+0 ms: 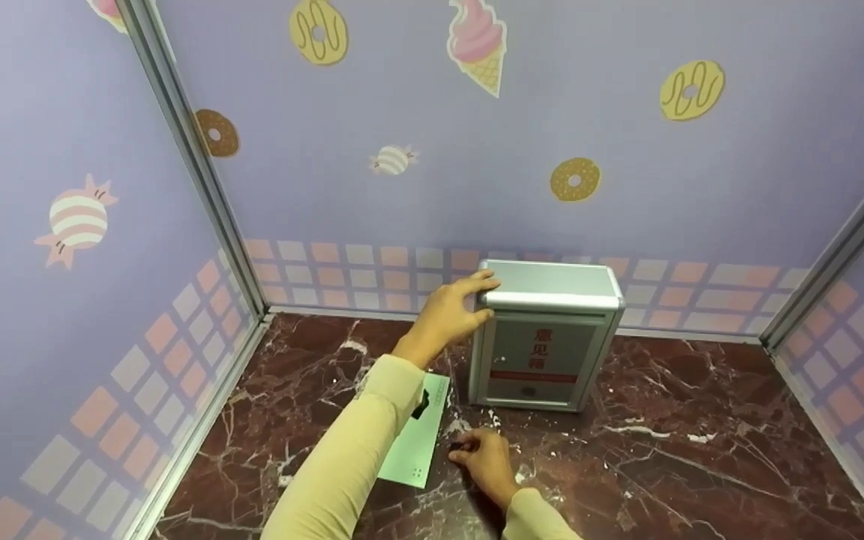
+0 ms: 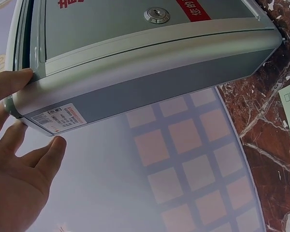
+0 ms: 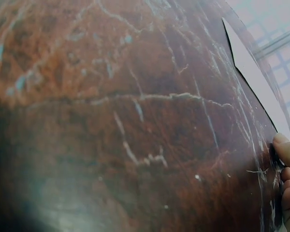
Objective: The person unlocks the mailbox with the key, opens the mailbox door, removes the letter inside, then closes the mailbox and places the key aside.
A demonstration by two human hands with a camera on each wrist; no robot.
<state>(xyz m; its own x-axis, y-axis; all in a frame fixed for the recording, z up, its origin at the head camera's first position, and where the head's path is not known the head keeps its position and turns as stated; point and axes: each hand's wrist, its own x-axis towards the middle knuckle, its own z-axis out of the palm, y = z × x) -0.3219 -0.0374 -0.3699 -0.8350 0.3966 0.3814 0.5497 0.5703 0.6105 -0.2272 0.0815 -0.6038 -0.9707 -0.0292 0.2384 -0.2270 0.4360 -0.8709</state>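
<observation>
A silver metal suggestion box [image 1: 529,337] with red lettering stands upright by the back wall. My left hand [image 1: 451,311] holds its top left corner, thumb on the front edge and fingers over the top; in the left wrist view the box's side panel bears a white label [image 2: 60,118] and its front a round lock [image 2: 156,15]. My right hand [image 1: 488,461] is low over the tabletop, in front of the box, pinching a small dark object [image 1: 456,447] whose kind is unclear. Left of it lies a pale green envelope [image 1: 421,442], partly covered by my left sleeve, with a black thing [image 1: 421,406] on it.
The dark red marbled tabletop [image 1: 664,450] is bounded by purple patterned walls [image 1: 402,202] at the back and both sides. Metal strips [image 1: 199,157] run along the corners and the wall bases.
</observation>
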